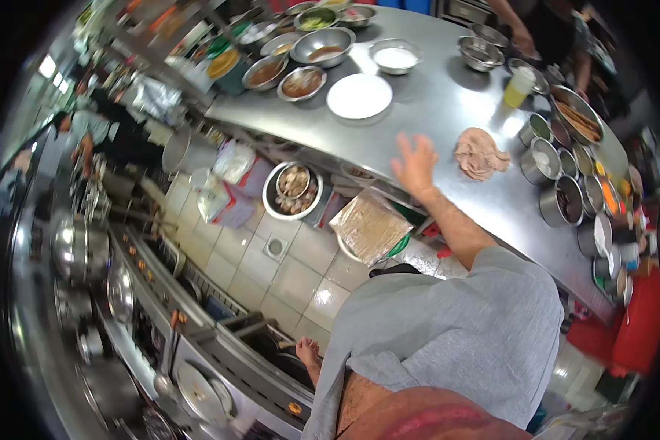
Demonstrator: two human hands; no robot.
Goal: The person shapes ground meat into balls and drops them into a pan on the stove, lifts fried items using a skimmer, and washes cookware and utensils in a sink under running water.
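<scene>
My right hand [416,163] is stretched over the near edge of the steel counter [293,117], fingers spread and slightly blurred, with nothing in it. To its right lies a pinkish, folded lump of meat paste or dough [480,154], apart from the hand. Beyond the fingers is a white plate [359,96] with nothing on it. My left hand [308,350] hangs low beside the stove front, its fingers loosely bent and apart, and I see nothing in it.
Bowls of sauce [301,83] line the counter's far left; steel containers [562,202] and an oil bottle [519,86] stand right. On the floor are a white tub [270,192] and a wrapped box [372,224]. Another person's hand [522,40] is across the counter. Pots [110,389] stand left.
</scene>
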